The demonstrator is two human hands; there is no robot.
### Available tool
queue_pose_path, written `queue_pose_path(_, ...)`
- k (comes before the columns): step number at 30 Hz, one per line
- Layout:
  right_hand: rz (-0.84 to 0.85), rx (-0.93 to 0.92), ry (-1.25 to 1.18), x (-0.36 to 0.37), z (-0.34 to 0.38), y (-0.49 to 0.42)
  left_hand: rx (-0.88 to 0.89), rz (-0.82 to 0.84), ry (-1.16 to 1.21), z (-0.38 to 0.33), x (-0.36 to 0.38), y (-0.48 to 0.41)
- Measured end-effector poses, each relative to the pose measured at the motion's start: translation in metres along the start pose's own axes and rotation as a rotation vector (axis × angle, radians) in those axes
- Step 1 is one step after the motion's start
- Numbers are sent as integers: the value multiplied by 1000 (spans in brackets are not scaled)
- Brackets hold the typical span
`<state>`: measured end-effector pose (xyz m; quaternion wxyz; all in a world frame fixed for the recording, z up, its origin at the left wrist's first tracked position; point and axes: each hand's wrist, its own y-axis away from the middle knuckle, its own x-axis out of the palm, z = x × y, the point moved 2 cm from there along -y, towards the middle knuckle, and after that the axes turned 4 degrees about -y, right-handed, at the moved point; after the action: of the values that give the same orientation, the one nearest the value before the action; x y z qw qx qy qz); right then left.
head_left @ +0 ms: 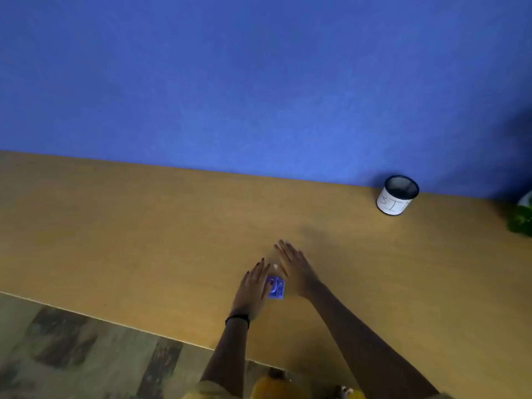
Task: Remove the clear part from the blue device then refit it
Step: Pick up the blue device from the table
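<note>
A small blue device (pixel 276 287) lies flat on the wooden table (pixel 144 231), between my two hands. My left hand (pixel 253 286) rests beside its left edge, fingers stretched out, the thumb side touching the device. My right hand (pixel 293 267) hovers flat just right of it and beyond it, fingers straight and apart, holding nothing. The image is blurred, so the clear part cannot be told apart from the device. A black band sits on my left wrist.
A black mesh pen cup (pixel 398 195) with a white label stands at the back right against the blue partition wall (pixel 259 82). A green plant (pixel 521 220) shows at the right edge. The table's near edge runs diagonally at lower left, floor below it.
</note>
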<state>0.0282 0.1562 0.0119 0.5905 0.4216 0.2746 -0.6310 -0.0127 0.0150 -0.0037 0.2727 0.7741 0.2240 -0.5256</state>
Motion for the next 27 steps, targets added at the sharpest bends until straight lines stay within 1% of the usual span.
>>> queue_pose_path(2, 26, -8, -26, 12, 2, 4, -2, 28, -22, 3, 8, 4)
queue_pose_path(3, 70, 5, -29, 21, 2, 7, -1, 46, -43, 5, 13, 7)
queue_pose_path(4, 154, 33, -26, 30, 3, 12, 11, 59, -67, 5, 17, 9)
queue_pose_path(5, 201, 56, -29, 36, 2, 14, 21, 69, -78, 6, 19, 9)
queue_pose_path(6, 213, 79, -41, 40, 0, 16, 35, 68, -94, 6, 20, 9)
queue_pose_path(10, 202, 108, -114, 50, -2, 20, 60, 54, -153, 10, 21, 7)
queue_pose_path(15, 213, 118, -174, 49, -4, 22, 32, -1, -127, 7, 20, 6)
queue_pose_path(21, 277, 37, -166, 51, -14, 27, -20, -38, -23, 3, 22, 6)
queue_pose_path(27, 254, 31, -124, 51, -13, 25, -33, -86, -11, 2, 22, 8)
